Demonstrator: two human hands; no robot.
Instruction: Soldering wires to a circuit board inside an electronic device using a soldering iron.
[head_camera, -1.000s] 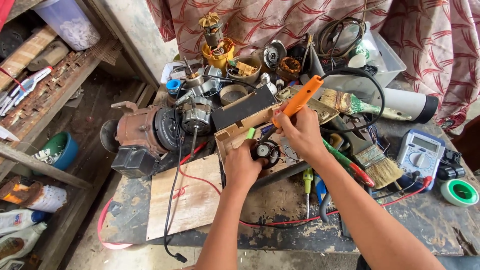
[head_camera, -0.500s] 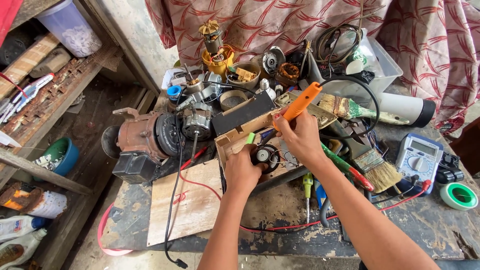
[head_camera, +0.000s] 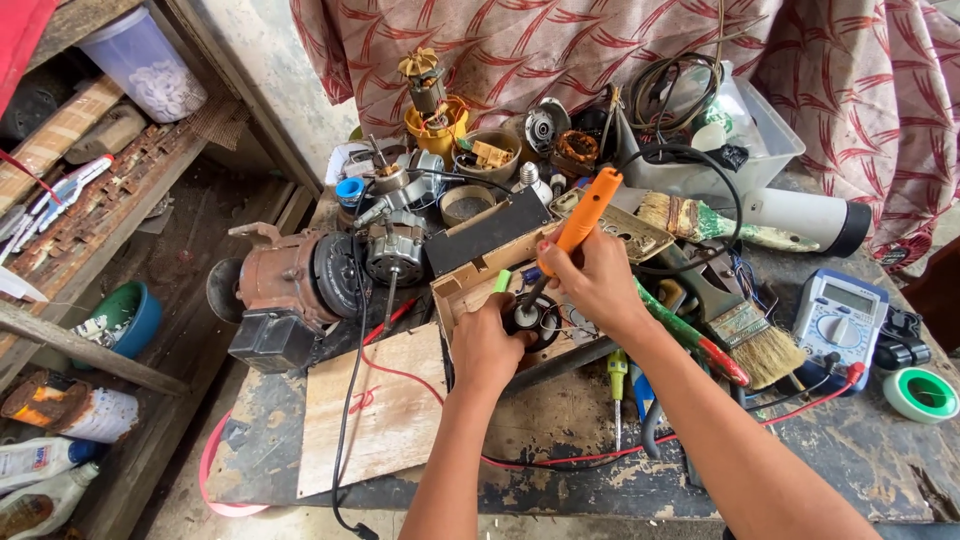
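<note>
Cluttered desk (head_camera: 560, 440) w/ motor parts, brushes, multimeter (head_camera: 840, 315). Left hand (head_camera: 487, 345) grip clamped on small round black part (head_camera: 535, 318) atop wooden box (head_camera: 470, 285). Right hand (head_camera: 595, 280) grip clamped on orange-handled tool (head_camera: 585, 215), tip at part.

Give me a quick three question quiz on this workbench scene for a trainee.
1. True or false: the right hand holds the orange-handled tool.
2. What does the left hand steady? A) paintbrush B) small round black part C) green tape roll
3. Fill in: the blue meter lies on the person's ____ side of the table.

Key: 1 true; 2 B; 3 right.
</note>
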